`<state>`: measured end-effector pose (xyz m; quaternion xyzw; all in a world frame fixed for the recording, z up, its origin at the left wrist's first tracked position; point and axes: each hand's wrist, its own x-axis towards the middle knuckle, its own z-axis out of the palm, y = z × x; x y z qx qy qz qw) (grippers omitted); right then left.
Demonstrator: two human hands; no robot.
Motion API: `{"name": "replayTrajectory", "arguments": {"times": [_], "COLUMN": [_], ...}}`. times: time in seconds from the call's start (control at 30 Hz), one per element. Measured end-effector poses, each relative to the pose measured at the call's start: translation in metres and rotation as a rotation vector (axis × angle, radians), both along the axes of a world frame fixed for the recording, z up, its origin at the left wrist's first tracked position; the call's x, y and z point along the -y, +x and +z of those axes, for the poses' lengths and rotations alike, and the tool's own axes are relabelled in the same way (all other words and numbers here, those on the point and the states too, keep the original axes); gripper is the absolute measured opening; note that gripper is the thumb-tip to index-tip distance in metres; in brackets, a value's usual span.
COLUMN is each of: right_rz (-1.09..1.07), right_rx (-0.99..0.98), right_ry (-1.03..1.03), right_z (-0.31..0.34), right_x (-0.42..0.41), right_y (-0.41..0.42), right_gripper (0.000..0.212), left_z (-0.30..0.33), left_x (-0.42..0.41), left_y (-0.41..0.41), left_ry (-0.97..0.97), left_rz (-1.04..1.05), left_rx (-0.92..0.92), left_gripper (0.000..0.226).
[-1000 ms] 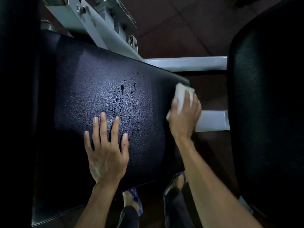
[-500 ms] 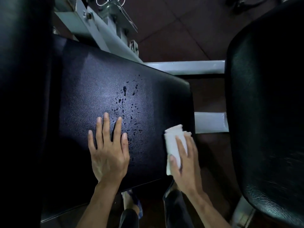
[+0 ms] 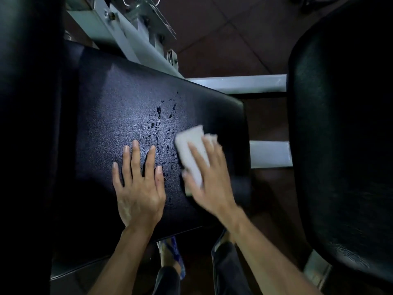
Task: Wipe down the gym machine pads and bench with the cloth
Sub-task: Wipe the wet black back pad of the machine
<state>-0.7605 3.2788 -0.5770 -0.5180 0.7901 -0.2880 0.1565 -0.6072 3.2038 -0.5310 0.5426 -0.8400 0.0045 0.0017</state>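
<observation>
Droplet-spattered black pad (image 3: 119, 116) under cloth (image 3: 191, 150), hands.

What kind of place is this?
Most likely a gym: a black padded bench on a grey metal frame, another black pad beside it, and a tiled floor.

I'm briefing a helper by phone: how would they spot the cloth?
Find the dark padded bench in the middle, speckled with droplets. The cloth lies just right of them, pressed under the right hand. It is the only pale folded thing on the pad.
</observation>
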Motion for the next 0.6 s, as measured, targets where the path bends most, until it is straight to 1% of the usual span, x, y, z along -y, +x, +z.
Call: {"name": "replayTrajectory", "arguments": {"times": [0.07, 0.1, 0.13, 0.2, 0.27, 0.33, 0.4, 0.5, 0.53, 0.6], "right_rz": [0.134, 0.156, 0.149, 0.058, -0.106, -0.302, -0.41, -0.393, -0.347, -0.202], "right_rx": [-0.012, -0.022, -0.022, 0.009, 0.085, 0.169, 0.169, 0.096, 0.089, 0.095], "right_ry": [0.014, 0.027, 0.046, 0.077, 0.075, 0.058, 0.044, -0.013, -0.033, -0.061], "right_z": [-0.002, -0.005, -0.008, -0.016, -0.02, -0.021, -0.021, -0.013, -0.008, 0.004], "right_x": [-0.059, -0.085, -0.106, -0.118, -0.096, -0.047, 0.011, 0.08, 0.088, 0.078], "right_y": [0.015, 0.018, 0.017, 0.007, -0.007, -0.029, -0.054, -0.059, -0.049, -0.02], "right_gripper": [0.063, 0.066, 0.068, 0.069, 0.067, 0.067, 0.068, 0.066, 0.065, 0.062], "left_z": [0.0, -0.001, -0.001, -0.001, -0.001, -0.001, -0.002, -0.002, -0.003, -0.002], "left_x": [0.0, 0.0, 0.0, 0.0, 0.0, 0.0, 0.0, 0.0, 0.0, 0.001], "left_y": [0.0, 0.0, 0.0, 0.001, 0.0, 0.001, 0.0, 0.0, -0.001, -0.001], "left_ry": [-0.011, -0.013, -0.012, -0.007, 0.004, 0.012, 0.012, 0.015, 0.015, 0.025], "left_rz": [-0.002, -0.003, -0.005, -0.006, -0.006, -0.003, 0.0, 0.005, 0.005, 0.004], "left_rx": [0.006, 0.007, 0.005, 0.004, 0.002, 0.0, 0.003, 0.016, 0.019, 0.017], "left_gripper": [0.05, 0.05, 0.05, 0.05, 0.05, 0.05, 0.051, 0.051, 0.051, 0.052]}}
